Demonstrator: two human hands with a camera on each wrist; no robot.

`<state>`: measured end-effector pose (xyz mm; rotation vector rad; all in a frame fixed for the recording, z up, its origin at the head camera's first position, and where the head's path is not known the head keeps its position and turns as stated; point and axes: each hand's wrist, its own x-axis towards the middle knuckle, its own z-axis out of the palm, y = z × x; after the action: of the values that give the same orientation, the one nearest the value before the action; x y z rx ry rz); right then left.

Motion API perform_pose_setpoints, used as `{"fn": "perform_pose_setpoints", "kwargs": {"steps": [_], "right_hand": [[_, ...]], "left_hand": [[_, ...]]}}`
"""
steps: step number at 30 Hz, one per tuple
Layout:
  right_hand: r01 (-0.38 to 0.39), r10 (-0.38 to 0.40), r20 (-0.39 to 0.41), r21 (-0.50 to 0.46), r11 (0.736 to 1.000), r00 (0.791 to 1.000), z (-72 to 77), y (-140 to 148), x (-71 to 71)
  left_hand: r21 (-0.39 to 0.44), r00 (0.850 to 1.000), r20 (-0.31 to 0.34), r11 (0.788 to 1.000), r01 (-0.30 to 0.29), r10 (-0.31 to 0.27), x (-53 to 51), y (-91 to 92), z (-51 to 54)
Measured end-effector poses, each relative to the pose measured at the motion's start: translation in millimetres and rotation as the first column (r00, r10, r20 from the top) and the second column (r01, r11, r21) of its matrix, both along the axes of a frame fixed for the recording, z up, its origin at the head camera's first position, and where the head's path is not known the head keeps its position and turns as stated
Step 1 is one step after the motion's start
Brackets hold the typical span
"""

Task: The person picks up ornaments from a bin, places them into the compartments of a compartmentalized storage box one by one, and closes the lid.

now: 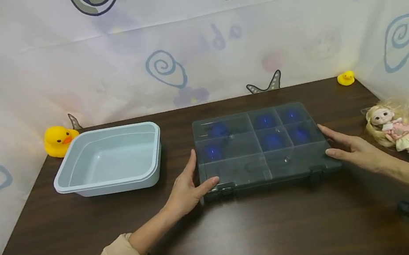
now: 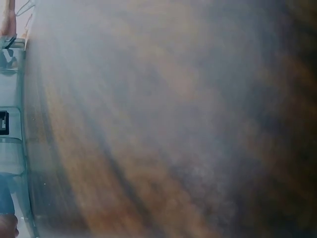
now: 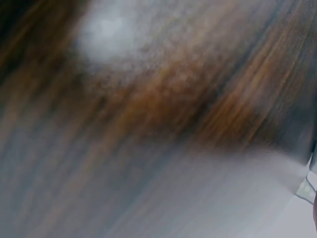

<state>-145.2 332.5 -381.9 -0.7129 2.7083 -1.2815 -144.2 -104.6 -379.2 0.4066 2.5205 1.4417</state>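
A flat grey see-through compartment box (image 1: 235, 169) lies in the head view with its lid down. Several round blue things (image 1: 266, 121) show dimly through the lid in separate compartments. My left hand (image 1: 184, 191) is at the box's left side, its index finger straight along the edge and its thumb on the front corner of the lid. At the opposite side my right hand (image 1: 359, 152) touches the edge with straight fingers and thumb. Part of the box's front with a dark latch (image 2: 4, 123) appears at the left wrist view's edge. Lower fingers are hidden.
A pale blue basin (image 1: 111, 184) stands left of the box, with a large yellow duck (image 1: 57, 141) behind it. A small duck (image 1: 346, 78) sits at the back right, and a doll (image 1: 397, 130) lies on the right. Patterned cloth (image 1: 210, 59) surrounds the dark table (image 1: 265, 233).
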Motion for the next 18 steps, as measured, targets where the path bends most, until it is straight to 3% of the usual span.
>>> {"fn": "perform_pose_setpoints", "kwargs": {"steps": [7, 10, 13, 15, 18], "right_hand": [[0.040, -0.041, 0.023, 0.023, 0.999, 0.999, 3.1, -1.5, 3.4], [0.119, -0.121, -0.037, -0.063, 0.991, 0.992, 16.1, -10.2, 7.7], [0.176, -0.201, -0.078, -0.250, 0.952, 0.976, 35.4, -33.3, 15.8], [0.146, -0.185, -0.074, -0.365, 0.920, 0.980, 45.0, -57.6, 23.9], [0.017, -0.013, 0.012, -0.491, 0.871, 1.000, 44.6, -99.9, 38.3]], "left_hand": [[0.008, 0.999, -0.041, 1.000, 0.011, -0.011, 2.5, -1.4, -1.8], [-0.004, 0.998, -0.056, 1.000, 0.008, -0.009, 3.0, -1.5, -1.4], [-0.015, 0.997, -0.077, 1.000, 0.005, -0.006, 2.4, -0.5, 0.0], [-0.024, 0.996, -0.087, 1.000, -0.003, 0.001, 2.0, 0.0, 1.0], [-0.027, 0.996, -0.088, 0.999, -0.019, 0.016, 2.6, 0.3, 2.7]]}}
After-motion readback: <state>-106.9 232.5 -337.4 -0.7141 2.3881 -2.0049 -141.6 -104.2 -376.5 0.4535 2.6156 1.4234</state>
